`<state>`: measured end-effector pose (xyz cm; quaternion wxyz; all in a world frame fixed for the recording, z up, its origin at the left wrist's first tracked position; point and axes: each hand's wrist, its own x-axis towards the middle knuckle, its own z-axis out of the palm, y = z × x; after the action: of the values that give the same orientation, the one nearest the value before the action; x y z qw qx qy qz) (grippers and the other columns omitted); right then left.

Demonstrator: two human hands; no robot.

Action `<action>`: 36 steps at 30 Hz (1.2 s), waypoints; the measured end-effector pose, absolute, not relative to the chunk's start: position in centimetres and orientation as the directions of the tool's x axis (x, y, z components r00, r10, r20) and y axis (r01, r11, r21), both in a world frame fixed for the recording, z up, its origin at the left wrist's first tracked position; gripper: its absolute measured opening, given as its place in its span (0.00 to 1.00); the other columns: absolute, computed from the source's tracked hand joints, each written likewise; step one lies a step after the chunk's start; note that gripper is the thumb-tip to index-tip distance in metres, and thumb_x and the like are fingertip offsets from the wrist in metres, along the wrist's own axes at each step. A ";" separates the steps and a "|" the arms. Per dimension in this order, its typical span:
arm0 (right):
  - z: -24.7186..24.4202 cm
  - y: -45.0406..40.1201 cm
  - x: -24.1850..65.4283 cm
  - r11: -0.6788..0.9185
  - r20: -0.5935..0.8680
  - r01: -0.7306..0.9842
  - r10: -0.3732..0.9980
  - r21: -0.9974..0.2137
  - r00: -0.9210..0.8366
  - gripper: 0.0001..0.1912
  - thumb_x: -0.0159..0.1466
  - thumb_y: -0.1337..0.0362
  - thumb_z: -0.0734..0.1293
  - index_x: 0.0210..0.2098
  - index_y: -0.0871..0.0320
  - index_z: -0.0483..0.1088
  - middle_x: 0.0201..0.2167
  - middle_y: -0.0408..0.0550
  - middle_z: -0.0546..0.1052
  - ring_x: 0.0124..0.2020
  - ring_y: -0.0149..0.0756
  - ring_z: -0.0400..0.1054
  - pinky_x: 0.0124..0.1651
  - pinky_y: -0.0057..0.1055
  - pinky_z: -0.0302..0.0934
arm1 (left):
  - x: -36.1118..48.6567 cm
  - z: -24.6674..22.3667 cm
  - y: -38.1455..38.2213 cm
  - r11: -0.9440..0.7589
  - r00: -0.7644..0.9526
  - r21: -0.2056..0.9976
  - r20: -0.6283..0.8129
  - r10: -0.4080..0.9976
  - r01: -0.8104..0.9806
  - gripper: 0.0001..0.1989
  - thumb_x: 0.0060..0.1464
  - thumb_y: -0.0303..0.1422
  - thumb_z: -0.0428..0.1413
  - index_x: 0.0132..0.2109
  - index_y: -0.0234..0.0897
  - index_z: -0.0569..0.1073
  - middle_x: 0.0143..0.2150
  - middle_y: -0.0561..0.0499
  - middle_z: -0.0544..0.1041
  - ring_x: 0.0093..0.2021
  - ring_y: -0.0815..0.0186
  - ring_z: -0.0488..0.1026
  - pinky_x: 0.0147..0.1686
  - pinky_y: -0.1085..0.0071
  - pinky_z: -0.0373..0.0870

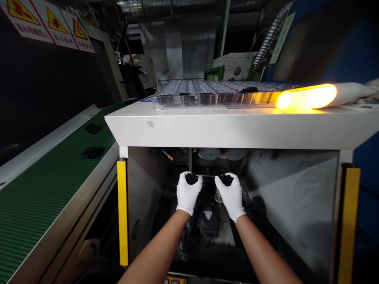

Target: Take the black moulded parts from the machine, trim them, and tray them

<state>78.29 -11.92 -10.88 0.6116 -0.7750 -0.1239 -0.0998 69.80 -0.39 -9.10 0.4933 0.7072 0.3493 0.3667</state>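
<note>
Both my hands wear white gloves and reach into the dark bay of a machine. My left hand [188,194] is closed round a small black part [191,179], gripped between thumb and fingers. A similar black part [226,180] sits in the grip of my right hand [231,194], a short way to the right. The exact kind of these parts is too dark to make out. Just beyond the hands, round grey discs [209,153] show under the white top. Beneath the hands lies a dark housing [208,219] with a light triangular mark.
Clear plastic trays [189,98] and a glowing yellow lamp [308,97] rest on the white machine top [225,132]. Yellow bars [122,213] flank the opening. On the left, a green conveyor belt [44,201] carries black parts [92,152]. Warning signs [55,23] hang above.
</note>
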 end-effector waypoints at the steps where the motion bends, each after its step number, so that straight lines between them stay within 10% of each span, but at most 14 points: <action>1: -11.0 -11.8 78.3 -0.209 0.298 0.305 0.064 -0.929 0.952 0.21 0.52 0.49 0.70 0.39 0.56 0.67 0.36 0.50 0.77 0.37 0.40 0.71 0.45 0.38 0.65 | 69.5 -9.1 -0.3 -0.257 0.504 0.961 0.171 0.847 0.106 0.20 0.46 0.40 0.63 0.45 0.40 0.69 0.41 0.49 0.78 0.42 0.63 0.76 0.46 0.67 0.70; 7: -10.8 -11.8 78.0 -0.137 0.259 0.267 0.077 -0.954 0.963 0.23 0.53 0.50 0.70 0.42 0.56 0.66 0.38 0.50 0.77 0.38 0.39 0.71 0.46 0.39 0.66 | 66.5 -9.1 0.5 -0.086 0.639 0.982 0.174 0.749 -0.168 0.25 0.53 0.38 0.58 0.58 0.38 0.67 0.57 0.45 0.73 0.57 0.62 0.69 0.58 0.66 0.64; 14: -8.2 -13.7 73.3 -0.291 0.616 0.604 0.060 -0.742 0.785 0.22 0.61 0.56 0.65 0.52 0.58 0.68 0.56 0.60 0.68 0.56 0.47 0.63 0.57 0.47 0.61 | 65.7 -9.1 2.6 -0.054 0.687 0.979 0.177 0.705 -0.196 0.18 0.56 0.41 0.55 0.49 0.36 0.76 0.52 0.45 0.78 0.55 0.62 0.71 0.60 0.66 0.62; 19: -8.4 -10.5 72.5 -0.028 0.220 0.268 0.490 -0.963 0.843 0.20 0.64 0.53 0.60 0.48 0.56 0.73 0.48 0.52 0.77 0.44 0.41 0.72 0.51 0.42 0.66 | 66.0 -8.6 3.3 0.058 0.749 0.985 0.082 0.658 -0.160 0.17 0.53 0.40 0.57 0.45 0.35 0.77 0.47 0.45 0.79 0.50 0.61 0.74 0.56 0.64 0.67; 36: -7.2 -8.4 74.1 0.103 -0.050 -0.113 0.481 -0.988 0.875 0.17 0.46 0.54 0.73 0.31 0.58 0.74 0.26 0.43 0.74 0.28 0.31 0.68 0.36 0.33 0.65 | 66.2 -8.4 3.0 0.232 0.752 0.950 0.005 0.659 -0.210 0.12 0.47 0.35 0.59 0.40 0.36 0.78 0.39 0.49 0.79 0.40 0.66 0.73 0.48 0.67 0.68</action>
<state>74.13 -8.41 -7.25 0.7285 -0.6378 -0.1442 0.2040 66.21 3.04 -8.43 0.7578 0.5493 0.2043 0.2868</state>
